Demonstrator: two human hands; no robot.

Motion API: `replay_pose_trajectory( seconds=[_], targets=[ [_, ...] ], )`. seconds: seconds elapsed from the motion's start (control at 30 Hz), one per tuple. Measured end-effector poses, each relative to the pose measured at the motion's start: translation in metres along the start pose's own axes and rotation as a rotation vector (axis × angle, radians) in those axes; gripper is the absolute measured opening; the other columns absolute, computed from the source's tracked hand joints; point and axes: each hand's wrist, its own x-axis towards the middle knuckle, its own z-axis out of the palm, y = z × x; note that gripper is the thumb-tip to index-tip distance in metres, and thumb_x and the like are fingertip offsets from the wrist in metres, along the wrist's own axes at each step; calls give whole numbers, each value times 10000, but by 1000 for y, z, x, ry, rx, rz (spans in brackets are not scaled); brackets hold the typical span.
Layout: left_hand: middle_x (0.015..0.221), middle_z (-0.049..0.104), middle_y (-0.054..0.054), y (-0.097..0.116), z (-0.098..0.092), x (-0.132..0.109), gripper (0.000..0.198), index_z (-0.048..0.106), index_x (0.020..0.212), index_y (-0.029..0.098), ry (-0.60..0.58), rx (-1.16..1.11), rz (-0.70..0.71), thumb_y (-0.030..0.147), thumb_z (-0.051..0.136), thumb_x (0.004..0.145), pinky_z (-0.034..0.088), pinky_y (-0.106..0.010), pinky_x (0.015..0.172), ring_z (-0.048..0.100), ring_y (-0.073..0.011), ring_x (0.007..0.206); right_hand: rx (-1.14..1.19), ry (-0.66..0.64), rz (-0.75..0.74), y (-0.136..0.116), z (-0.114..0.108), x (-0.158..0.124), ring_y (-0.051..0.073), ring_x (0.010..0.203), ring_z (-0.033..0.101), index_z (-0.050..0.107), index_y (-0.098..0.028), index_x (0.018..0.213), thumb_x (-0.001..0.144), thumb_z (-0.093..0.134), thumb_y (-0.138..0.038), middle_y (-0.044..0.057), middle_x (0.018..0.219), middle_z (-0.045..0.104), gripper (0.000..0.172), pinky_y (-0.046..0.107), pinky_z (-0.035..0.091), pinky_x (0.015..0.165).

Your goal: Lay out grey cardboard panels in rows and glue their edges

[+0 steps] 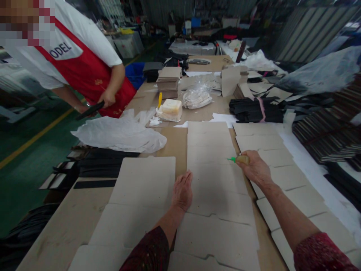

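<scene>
Overlapping grey cardboard panels (208,184) form a middle column on the table. My left hand (182,191) rests at this column's left edge, fingers extended forward, holding nothing. In my right hand (255,167) is a small yellowish bottle (243,159) with a green nozzle (231,159), which points left over the right edge of the middle column. Whether the tip touches the cardboard cannot be made out. Another column of panels (143,184) lies to the left, and a third (293,177) lies to the right, partly behind my right forearm.
A person in a red apron (93,75) stands at the left, holding a dark object (90,110). White plastic sheeting (121,133), a cream block (170,109), stacked cardboard (168,81) and bundled black strips (254,110) lie farther back. Dark stacked pieces (329,128) stand at right.
</scene>
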Motion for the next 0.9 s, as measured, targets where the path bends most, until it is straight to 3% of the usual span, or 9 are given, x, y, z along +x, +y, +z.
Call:
replay_pose_trajectory(
  seconds=[0.3, 0.57, 0.67, 0.77, 0.9],
  targets=[
    [1471, 607, -75, 2, 0, 1, 571, 574, 1423, 158, -4, -12, -19, 26, 409, 892, 474, -449, 1129, 531, -265, 1244, 70, -96, -18, 5, -10, 10, 220, 899, 600, 616, -276, 1041, 823, 645, -469, 26, 1072, 616, 293, 333, 413, 730],
    [1466, 610, -90, 3, -2, 1, 575, 582, 1415, 170, -11, -15, -29, 21, 411, 886, 471, -472, 1136, 534, -259, 1253, 182, 36, 95, 0, 2, 6, 237, 887, 591, 643, -263, 1020, 774, 673, -521, 46, 1068, 632, 357, 374, 439, 756],
    [1477, 602, -91, 4, -3, 1, 568, 575, 1420, 147, -24, -11, -40, 16, 415, 891, 468, -467, 1144, 528, -268, 1273, 334, 71, 154, -12, 7, 4, 241, 856, 599, 647, -248, 1038, 727, 717, -580, 52, 1005, 656, 460, 386, 458, 759],
    [1469, 609, -91, 5, -4, 0, 538, 580, 1412, 132, -36, 0, -46, 27, 415, 912, 471, -452, 1148, 530, -267, 1278, 498, 15, 168, -32, 17, 1, 246, 816, 612, 638, -246, 1061, 679, 759, -603, 39, 915, 675, 537, 392, 469, 742],
    [1469, 611, -89, 5, -3, 0, 530, 577, 1418, 145, -40, 22, -54, 36, 419, 923, 486, -461, 1132, 535, -271, 1276, 528, -80, 13, -65, 33, 0, 253, 852, 621, 630, -246, 1047, 703, 753, -552, 48, 951, 680, 476, 399, 474, 765]
  ],
)
